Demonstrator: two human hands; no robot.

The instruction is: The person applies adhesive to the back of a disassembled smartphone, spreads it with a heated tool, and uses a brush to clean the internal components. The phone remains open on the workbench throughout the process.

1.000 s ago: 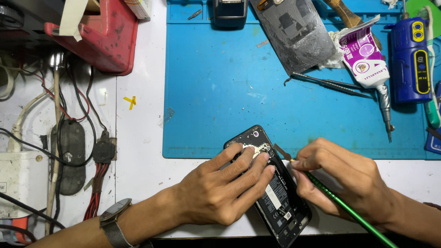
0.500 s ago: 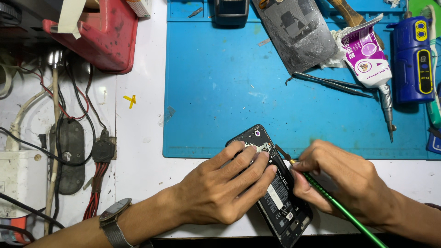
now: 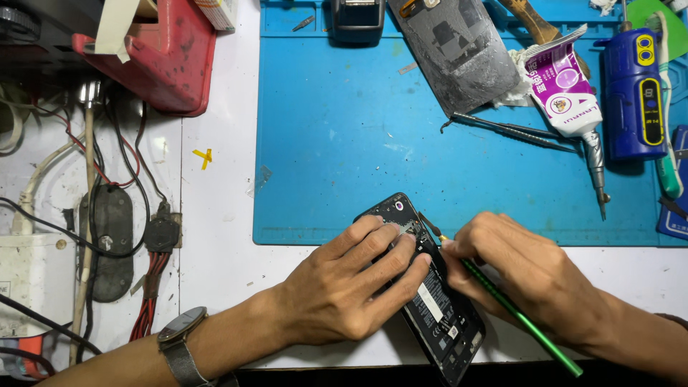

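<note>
Black and opened, the phone (image 3: 430,301) is seen lying at the near edge of the blue mat (image 3: 344,143), half on the mat and half on the white surface (image 3: 215,251). It is pinned flat by the left hand (image 3: 344,294), whose fingers are spread across its upper half. The right hand (image 3: 530,272), just right of the phone, is closed around a green-handled tool (image 3: 523,319), whose tip is held against the phone's upper right edge. Against half a second ago, the tip is seen slightly nearer the phone's top corner, and the phone itself has stayed put; it may be judged that the edge is being worked along slowly. Beyond the phone, towards the far side of the mat, tweezers (image 3: 509,130), a glue tube (image 3: 570,107) and a grey back cover (image 3: 459,54) are laid.
</note>
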